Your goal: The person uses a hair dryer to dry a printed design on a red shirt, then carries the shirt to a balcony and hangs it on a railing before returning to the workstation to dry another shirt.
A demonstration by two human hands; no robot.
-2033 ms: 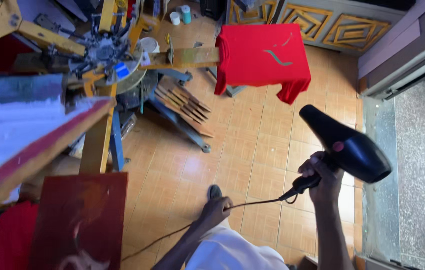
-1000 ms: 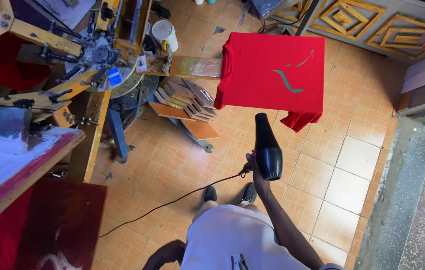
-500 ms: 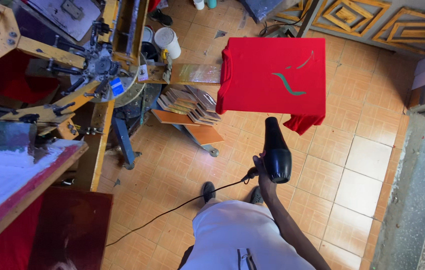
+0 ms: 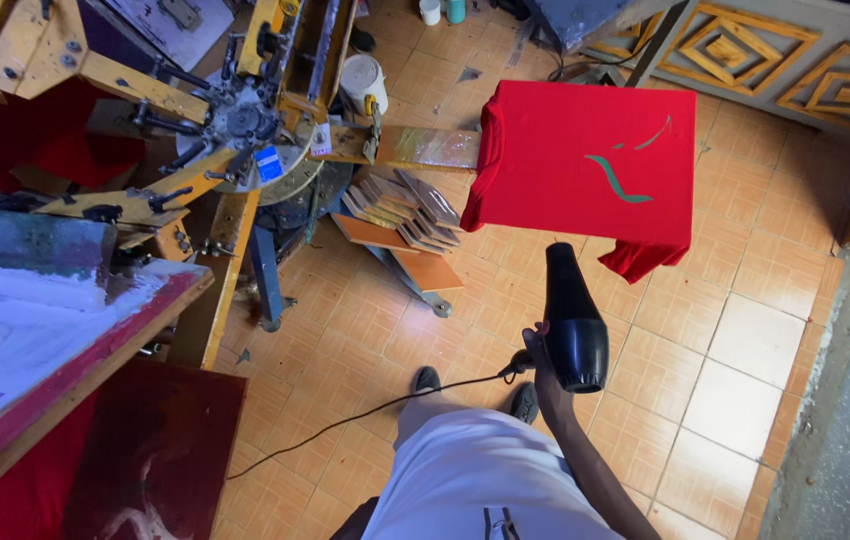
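My right hand [image 4: 543,368] grips the handle of a black hair dryer [image 4: 571,318]. Its nozzle points up toward a red T-shirt [image 4: 585,165] stretched over a platen, with a green and red curved print on it. A black cord [image 4: 365,410] runs from the dryer across the floor to the lower left. My left hand is out of view below my white shirt [image 4: 485,480].
A yellow carousel screen-printing press [image 4: 235,125] fills the upper left. A screen frame with white ink [image 4: 35,330] lies at left, over a dark red platen [image 4: 155,450]. A stack of boards [image 4: 405,205] sits under the press arm. A white bucket [image 4: 363,82] stands behind.
I have stepped closer to the red T-shirt. The dryer swung from my right side, pointing away, to in front of me, and now its nozzle points at the shirt's lower edge.
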